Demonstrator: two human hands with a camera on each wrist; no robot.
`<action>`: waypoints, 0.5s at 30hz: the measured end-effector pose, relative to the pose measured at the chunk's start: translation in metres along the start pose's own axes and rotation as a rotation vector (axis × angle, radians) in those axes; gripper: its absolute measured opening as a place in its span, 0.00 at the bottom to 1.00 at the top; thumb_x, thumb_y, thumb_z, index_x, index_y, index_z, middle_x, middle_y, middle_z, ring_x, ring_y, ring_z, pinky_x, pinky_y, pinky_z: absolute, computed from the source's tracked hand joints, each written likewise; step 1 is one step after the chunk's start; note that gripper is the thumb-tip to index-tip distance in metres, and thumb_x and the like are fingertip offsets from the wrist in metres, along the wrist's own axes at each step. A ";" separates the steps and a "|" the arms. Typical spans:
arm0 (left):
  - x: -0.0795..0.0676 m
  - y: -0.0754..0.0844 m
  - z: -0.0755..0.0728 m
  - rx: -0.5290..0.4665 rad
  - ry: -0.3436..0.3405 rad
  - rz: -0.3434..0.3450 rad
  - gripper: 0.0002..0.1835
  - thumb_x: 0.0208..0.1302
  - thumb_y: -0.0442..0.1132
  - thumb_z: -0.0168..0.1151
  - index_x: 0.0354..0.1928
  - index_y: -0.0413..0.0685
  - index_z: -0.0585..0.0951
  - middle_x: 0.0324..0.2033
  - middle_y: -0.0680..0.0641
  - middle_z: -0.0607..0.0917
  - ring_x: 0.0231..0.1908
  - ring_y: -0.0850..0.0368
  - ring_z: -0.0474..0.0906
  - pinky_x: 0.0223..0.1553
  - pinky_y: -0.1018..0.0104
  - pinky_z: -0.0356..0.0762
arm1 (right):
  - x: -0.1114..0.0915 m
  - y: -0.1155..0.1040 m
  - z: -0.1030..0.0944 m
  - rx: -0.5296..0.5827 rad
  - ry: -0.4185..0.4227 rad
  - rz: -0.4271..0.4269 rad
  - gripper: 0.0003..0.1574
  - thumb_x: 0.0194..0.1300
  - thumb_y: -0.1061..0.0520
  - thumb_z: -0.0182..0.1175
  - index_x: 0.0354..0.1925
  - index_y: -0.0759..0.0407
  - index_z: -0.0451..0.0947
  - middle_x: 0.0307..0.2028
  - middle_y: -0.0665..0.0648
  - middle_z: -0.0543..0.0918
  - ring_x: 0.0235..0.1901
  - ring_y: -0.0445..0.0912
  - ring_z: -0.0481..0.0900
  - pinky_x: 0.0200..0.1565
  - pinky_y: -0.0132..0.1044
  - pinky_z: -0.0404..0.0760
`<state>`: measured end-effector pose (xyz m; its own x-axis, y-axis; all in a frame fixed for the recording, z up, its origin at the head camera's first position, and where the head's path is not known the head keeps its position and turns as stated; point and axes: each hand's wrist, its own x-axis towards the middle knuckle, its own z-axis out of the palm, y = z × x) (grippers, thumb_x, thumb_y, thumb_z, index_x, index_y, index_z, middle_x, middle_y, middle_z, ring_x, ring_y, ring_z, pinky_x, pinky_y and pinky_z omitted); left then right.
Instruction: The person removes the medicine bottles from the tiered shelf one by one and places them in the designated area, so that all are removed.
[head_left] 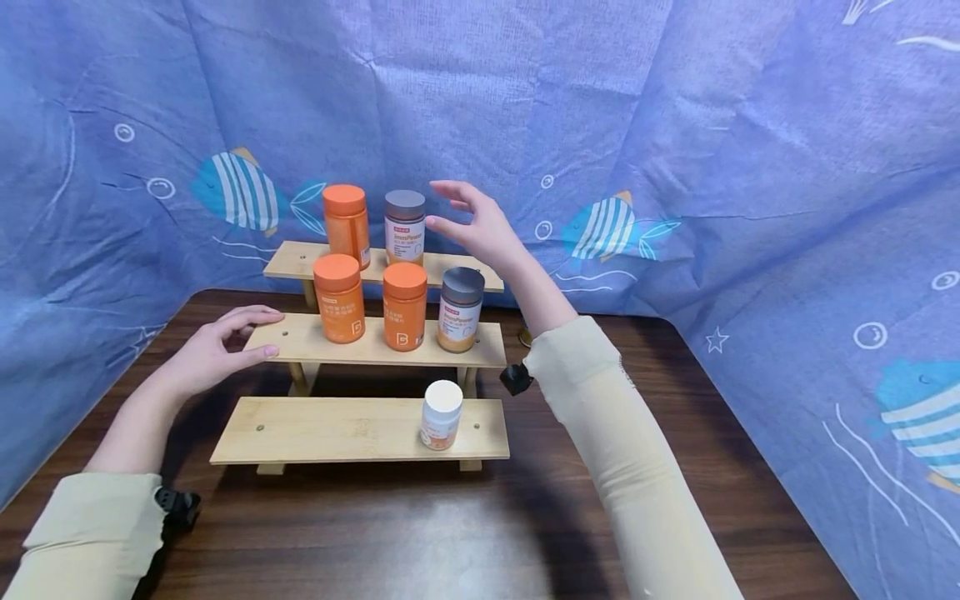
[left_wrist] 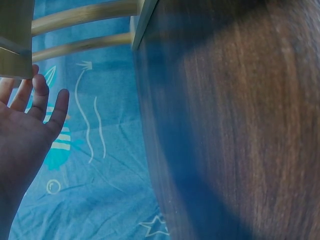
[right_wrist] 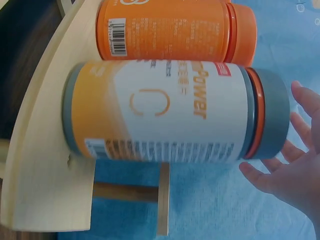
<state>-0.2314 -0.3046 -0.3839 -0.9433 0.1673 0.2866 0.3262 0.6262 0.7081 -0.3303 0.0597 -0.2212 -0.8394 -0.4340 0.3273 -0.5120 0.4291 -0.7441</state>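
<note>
My left hand [head_left: 225,346] holds the left end of the middle shelf [head_left: 300,340] of a wooden three-step rack, thumb at the front edge and fingers behind. In the left wrist view, its fingertips meet the board's edge. My right hand [head_left: 483,225], fingers spread and holding nothing, hovers just right of a grey-lidded bottle [head_left: 405,229] on the top shelf. An orange bottle [head_left: 347,229] stands left of that one. On the middle shelf are two orange bottles [head_left: 339,300] [head_left: 405,308] and another grey-lidded bottle [head_left: 460,312], large in the right wrist view.
A small white-capped bottle [head_left: 441,417] stands toward the right of the lowest shelf [head_left: 322,429]. The rack is on a dark wood table [head_left: 360,533]. Blue fish-print cloth [head_left: 525,100] hangs behind and at both sides.
</note>
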 end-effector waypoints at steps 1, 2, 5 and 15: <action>0.000 0.000 0.000 0.000 -0.001 -0.001 0.26 0.59 0.40 0.67 0.60 0.50 0.74 0.59 0.50 0.69 0.42 0.65 0.61 0.40 0.71 0.60 | 0.002 0.000 0.002 0.004 -0.004 0.006 0.36 0.61 0.44 0.63 0.65 0.44 0.65 0.65 0.45 0.67 0.66 0.45 0.62 0.61 0.44 0.66; 0.000 0.000 0.000 0.001 -0.001 -0.002 0.26 0.59 0.40 0.67 0.60 0.50 0.74 0.59 0.50 0.69 0.42 0.64 0.61 0.40 0.72 0.59 | 0.004 -0.001 0.003 0.004 -0.007 0.013 0.36 0.61 0.43 0.63 0.65 0.43 0.65 0.65 0.44 0.67 0.65 0.45 0.62 0.61 0.44 0.66; 0.000 -0.001 0.000 0.009 -0.003 -0.005 0.26 0.59 0.40 0.67 0.60 0.50 0.74 0.59 0.50 0.69 0.42 0.65 0.61 0.40 0.73 0.59 | 0.010 -0.002 0.008 -0.006 -0.014 0.026 0.36 0.61 0.43 0.63 0.65 0.43 0.66 0.65 0.45 0.67 0.65 0.46 0.62 0.61 0.45 0.65; 0.001 -0.001 0.000 0.003 0.000 -0.001 0.26 0.59 0.40 0.67 0.60 0.49 0.74 0.59 0.49 0.69 0.41 0.64 0.61 0.39 0.70 0.59 | 0.026 -0.005 0.017 -0.104 -0.043 0.067 0.36 0.61 0.43 0.62 0.66 0.43 0.64 0.66 0.45 0.65 0.66 0.47 0.62 0.60 0.45 0.67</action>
<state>-0.2323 -0.3051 -0.3837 -0.9435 0.1668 0.2863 0.3255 0.6286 0.7064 -0.3458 0.0326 -0.2187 -0.8649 -0.4341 0.2519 -0.4731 0.5375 -0.6981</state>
